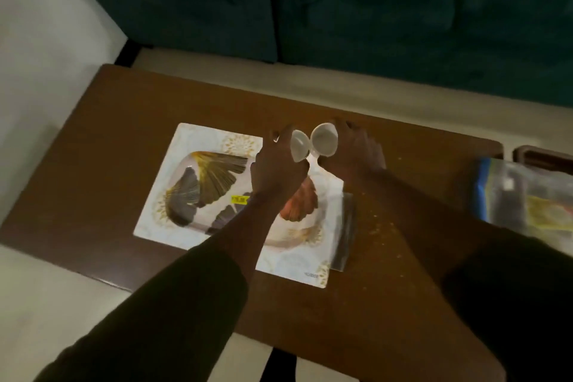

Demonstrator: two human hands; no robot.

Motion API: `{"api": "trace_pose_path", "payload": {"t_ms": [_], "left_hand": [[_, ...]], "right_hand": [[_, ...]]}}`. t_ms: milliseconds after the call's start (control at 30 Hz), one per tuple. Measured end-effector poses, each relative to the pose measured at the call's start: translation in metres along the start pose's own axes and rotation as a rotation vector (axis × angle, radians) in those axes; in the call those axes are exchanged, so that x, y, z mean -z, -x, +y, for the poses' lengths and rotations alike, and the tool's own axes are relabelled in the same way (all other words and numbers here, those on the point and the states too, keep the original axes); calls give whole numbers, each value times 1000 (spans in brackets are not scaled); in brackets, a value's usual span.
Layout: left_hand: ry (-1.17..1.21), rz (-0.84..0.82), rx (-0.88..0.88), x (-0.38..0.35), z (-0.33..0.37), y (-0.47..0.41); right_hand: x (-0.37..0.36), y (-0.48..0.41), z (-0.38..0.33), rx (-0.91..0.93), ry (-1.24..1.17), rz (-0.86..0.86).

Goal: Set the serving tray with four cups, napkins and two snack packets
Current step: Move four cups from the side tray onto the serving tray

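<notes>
A white serving tray (186, 161) printed with gold and grey fan leaves lies on the brown table (124, 108). My left hand (276, 170) holds a small white cup (299, 146) tilted on its side above the tray's far right part. My right hand (353, 149) holds a second white cup (324, 139), its mouth turned toward me. The two cups almost touch. My left forearm hides part of the tray's middle.
A clear plastic bag (524, 198) with blue and yellow packets sits at the table's right edge. A dark flat packet (344, 236) pokes out from under the tray's right side. Crumbs dot the wood nearby. A dark green sofa (372, 9) stands beyond the table.
</notes>
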State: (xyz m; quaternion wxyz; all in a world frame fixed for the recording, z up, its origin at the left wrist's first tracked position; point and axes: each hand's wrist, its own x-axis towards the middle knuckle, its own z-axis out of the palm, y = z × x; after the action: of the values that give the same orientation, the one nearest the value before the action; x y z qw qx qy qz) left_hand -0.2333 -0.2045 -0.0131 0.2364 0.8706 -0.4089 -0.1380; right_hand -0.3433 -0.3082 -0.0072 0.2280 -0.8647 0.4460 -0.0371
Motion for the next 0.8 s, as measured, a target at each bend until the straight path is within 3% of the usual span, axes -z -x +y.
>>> {"api": "trace_pose_path", "payload": {"t_ms": [233, 533, 667, 800], "left_hand": [[-38, -85, 135, 21, -132, 2], [46, -84, 148, 19, -171, -8], [65, -116, 70, 23, -182, -8], [-69, -230, -150, 41, -192, -12]], "right_hand": [[-79, -7, -77, 55, 53, -193], [-113, -18, -107, 186, 113, -252], [-114, -10, -106, 203, 140, -327], [-115, -4, -105, 190, 176, -350]]}}
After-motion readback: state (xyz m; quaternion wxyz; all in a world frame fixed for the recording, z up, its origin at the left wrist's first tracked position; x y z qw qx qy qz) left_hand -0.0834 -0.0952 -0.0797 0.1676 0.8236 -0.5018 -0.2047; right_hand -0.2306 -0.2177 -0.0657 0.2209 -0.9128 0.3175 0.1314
